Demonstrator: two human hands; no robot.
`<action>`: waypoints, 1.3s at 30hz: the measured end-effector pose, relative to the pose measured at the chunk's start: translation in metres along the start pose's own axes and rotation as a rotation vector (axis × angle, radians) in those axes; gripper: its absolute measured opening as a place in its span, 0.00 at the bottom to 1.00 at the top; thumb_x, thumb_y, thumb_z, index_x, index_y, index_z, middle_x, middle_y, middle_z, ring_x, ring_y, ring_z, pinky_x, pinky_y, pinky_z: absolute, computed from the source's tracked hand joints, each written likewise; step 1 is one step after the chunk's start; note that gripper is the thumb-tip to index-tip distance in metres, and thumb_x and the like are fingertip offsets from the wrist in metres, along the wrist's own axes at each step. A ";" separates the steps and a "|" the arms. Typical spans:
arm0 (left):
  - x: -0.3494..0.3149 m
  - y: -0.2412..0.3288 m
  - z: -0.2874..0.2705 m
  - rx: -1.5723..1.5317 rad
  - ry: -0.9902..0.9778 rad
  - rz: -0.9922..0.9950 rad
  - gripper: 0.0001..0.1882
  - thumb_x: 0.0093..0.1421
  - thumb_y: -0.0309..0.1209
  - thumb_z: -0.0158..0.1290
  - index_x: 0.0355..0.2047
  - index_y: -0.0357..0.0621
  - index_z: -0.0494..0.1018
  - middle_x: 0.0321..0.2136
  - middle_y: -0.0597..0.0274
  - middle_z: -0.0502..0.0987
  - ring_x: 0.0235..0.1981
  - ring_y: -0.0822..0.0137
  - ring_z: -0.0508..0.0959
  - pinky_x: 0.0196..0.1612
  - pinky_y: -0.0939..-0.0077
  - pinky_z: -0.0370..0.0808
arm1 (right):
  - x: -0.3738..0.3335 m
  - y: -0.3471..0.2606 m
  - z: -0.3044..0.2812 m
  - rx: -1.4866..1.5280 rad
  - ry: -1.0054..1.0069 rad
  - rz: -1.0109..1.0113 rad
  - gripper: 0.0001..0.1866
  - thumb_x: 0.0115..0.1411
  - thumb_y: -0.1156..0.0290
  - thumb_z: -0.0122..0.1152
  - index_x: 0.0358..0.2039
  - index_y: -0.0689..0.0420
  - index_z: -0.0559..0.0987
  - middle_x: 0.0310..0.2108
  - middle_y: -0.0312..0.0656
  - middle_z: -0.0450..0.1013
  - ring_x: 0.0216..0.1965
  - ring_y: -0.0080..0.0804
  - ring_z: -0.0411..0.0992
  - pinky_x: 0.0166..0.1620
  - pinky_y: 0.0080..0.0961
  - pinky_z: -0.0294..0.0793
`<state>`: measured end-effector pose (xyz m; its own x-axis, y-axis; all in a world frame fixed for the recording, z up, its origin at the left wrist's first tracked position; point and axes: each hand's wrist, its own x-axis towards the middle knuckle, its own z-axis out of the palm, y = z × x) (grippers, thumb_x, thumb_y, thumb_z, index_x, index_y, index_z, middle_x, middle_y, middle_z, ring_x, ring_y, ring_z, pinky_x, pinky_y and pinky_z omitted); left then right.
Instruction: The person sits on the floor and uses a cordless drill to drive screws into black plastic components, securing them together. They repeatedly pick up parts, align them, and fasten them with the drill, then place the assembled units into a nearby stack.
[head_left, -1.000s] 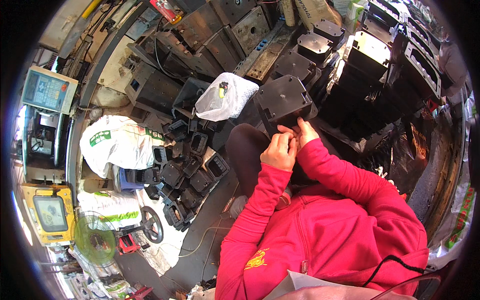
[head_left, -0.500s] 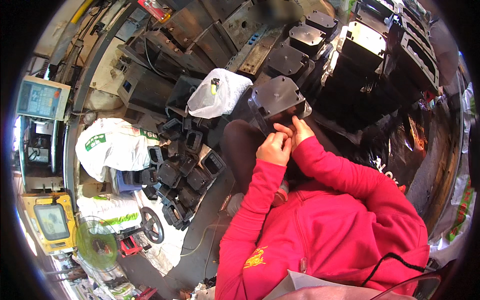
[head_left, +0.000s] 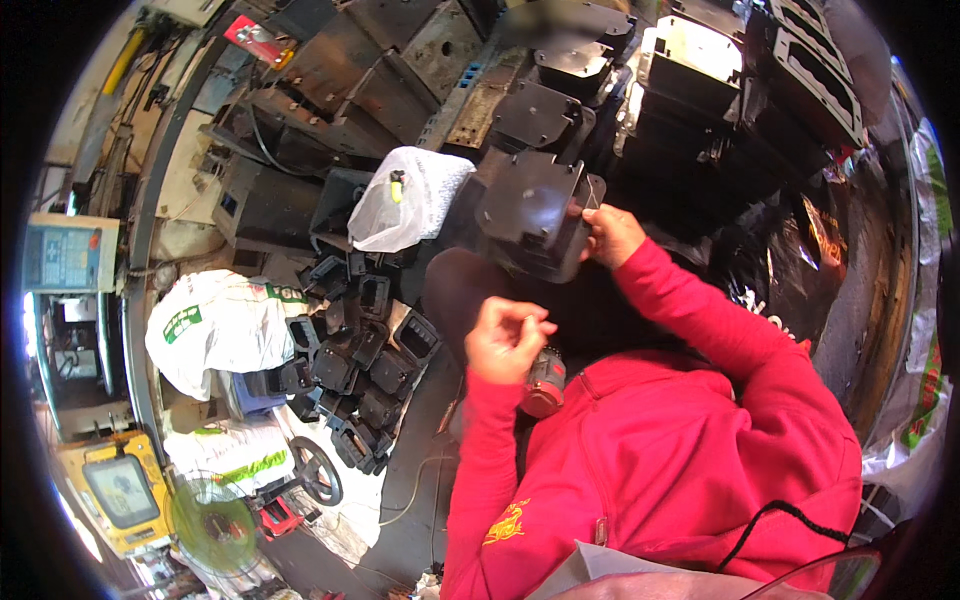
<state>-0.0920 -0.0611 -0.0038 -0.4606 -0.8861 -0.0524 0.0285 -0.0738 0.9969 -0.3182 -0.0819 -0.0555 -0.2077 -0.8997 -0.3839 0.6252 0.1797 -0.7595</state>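
A black plastic box-shaped housing (head_left: 532,203) rests at my knees with its flat, notched face up. My right hand (head_left: 612,236) is closed on the housing's right edge, thumb and fingers pinching the rim. Apart from it, nearer my body, my left hand (head_left: 506,340) is curled with its fingertips together; whatever they hold, if anything, is too small to make out. Just below that hand lies a dark red and black object (head_left: 544,384), partly hidden by my sleeve.
Several similar black housings (head_left: 535,115) stand in rows beyond, with taller stacks (head_left: 690,60) to the right. A white plastic bag (head_left: 415,195) of small pieces sits left of my knees. Smaller black parts (head_left: 365,375) are heaped on the floor, near a fan (head_left: 212,525).
My hands have parted. The right one has moved to the housing's right edge, and the left has drawn back toward my body. The housing has turned slightly, and the whole view has shifted.
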 end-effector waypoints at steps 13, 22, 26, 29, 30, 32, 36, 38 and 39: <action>0.053 0.008 -0.012 -0.092 -0.114 -0.231 0.06 0.59 0.22 0.56 0.37 0.36 0.73 0.30 0.54 0.79 0.26 0.67 0.81 0.25 0.78 0.79 | -0.040 -0.031 -0.053 -0.604 -0.354 0.112 0.19 0.60 0.63 0.54 0.47 0.62 0.76 0.35 0.37 0.75 0.36 0.23 0.70 0.41 0.24 0.70; 0.093 0.002 -0.003 -0.077 -0.415 -0.475 0.10 0.58 0.25 0.58 0.40 0.39 0.75 0.33 0.58 0.81 0.22 0.79 0.75 0.19 0.87 0.71 | -0.059 -0.038 -0.031 -0.949 -0.310 0.048 0.47 0.43 0.50 0.75 0.57 0.65 0.65 0.47 0.54 0.74 0.50 0.42 0.73 0.53 0.31 0.70; 0.117 0.003 -0.006 -0.041 -0.564 -0.582 0.11 0.57 0.25 0.59 0.41 0.39 0.75 0.34 0.60 0.81 0.22 0.79 0.75 0.22 0.85 0.72 | -0.051 -0.031 -0.034 -0.857 -0.338 0.053 0.48 0.41 0.48 0.75 0.55 0.65 0.66 0.46 0.55 0.74 0.49 0.43 0.73 0.52 0.31 0.71; 0.130 0.005 -0.005 -0.018 -0.662 -0.614 0.11 0.57 0.27 0.60 0.40 0.40 0.76 0.31 0.64 0.80 0.22 0.79 0.74 0.24 0.85 0.71 | -0.048 -0.028 -0.035 -0.841 -0.346 0.045 0.47 0.41 0.48 0.75 0.55 0.65 0.67 0.46 0.54 0.74 0.49 0.42 0.73 0.52 0.31 0.71; 0.132 0.006 -0.005 0.011 -0.688 -0.603 0.11 0.57 0.27 0.60 0.40 0.40 0.76 0.30 0.65 0.80 0.22 0.80 0.74 0.24 0.85 0.70 | -0.048 -0.028 -0.036 -0.838 -0.348 0.048 0.47 0.41 0.49 0.75 0.55 0.65 0.67 0.46 0.53 0.74 0.49 0.41 0.73 0.52 0.31 0.70; 0.133 0.005 -0.002 0.046 -0.709 -0.584 0.10 0.56 0.27 0.61 0.39 0.41 0.77 0.29 0.68 0.79 0.22 0.80 0.74 0.24 0.86 0.70 | -0.048 -0.028 -0.038 -0.827 -0.353 0.037 0.47 0.41 0.49 0.76 0.55 0.65 0.67 0.46 0.52 0.74 0.49 0.40 0.73 0.52 0.31 0.70; 0.128 0.001 0.001 0.013 -0.677 -0.555 0.10 0.55 0.27 0.62 0.38 0.41 0.78 0.29 0.70 0.79 0.23 0.81 0.74 0.24 0.87 0.69 | -0.048 -0.024 -0.038 -0.758 -0.344 0.062 0.46 0.41 0.50 0.76 0.55 0.64 0.67 0.45 0.52 0.74 0.49 0.38 0.72 0.52 0.30 0.70; 0.124 -0.001 0.002 -0.014 -0.646 -0.556 0.10 0.54 0.27 0.62 0.37 0.41 0.78 0.29 0.70 0.79 0.24 0.81 0.74 0.26 0.87 0.70 | -0.049 -0.022 -0.037 -0.776 -0.321 0.068 0.46 0.41 0.50 0.75 0.55 0.64 0.67 0.45 0.52 0.74 0.48 0.37 0.73 0.51 0.29 0.70; 0.121 -0.002 0.002 -0.016 -0.619 -0.563 0.10 0.54 0.26 0.63 0.37 0.41 0.78 0.29 0.69 0.79 0.25 0.81 0.75 0.28 0.86 0.70 | -0.050 -0.023 -0.037 -0.780 -0.325 0.050 0.46 0.42 0.50 0.75 0.55 0.64 0.67 0.45 0.52 0.75 0.48 0.38 0.73 0.51 0.29 0.71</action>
<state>-0.1500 -0.1671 -0.0123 -0.8137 -0.3034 -0.4958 -0.3414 -0.4410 0.8301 -0.3496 -0.0264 -0.0384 0.1080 -0.9316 -0.3470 -0.0953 0.3378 -0.9364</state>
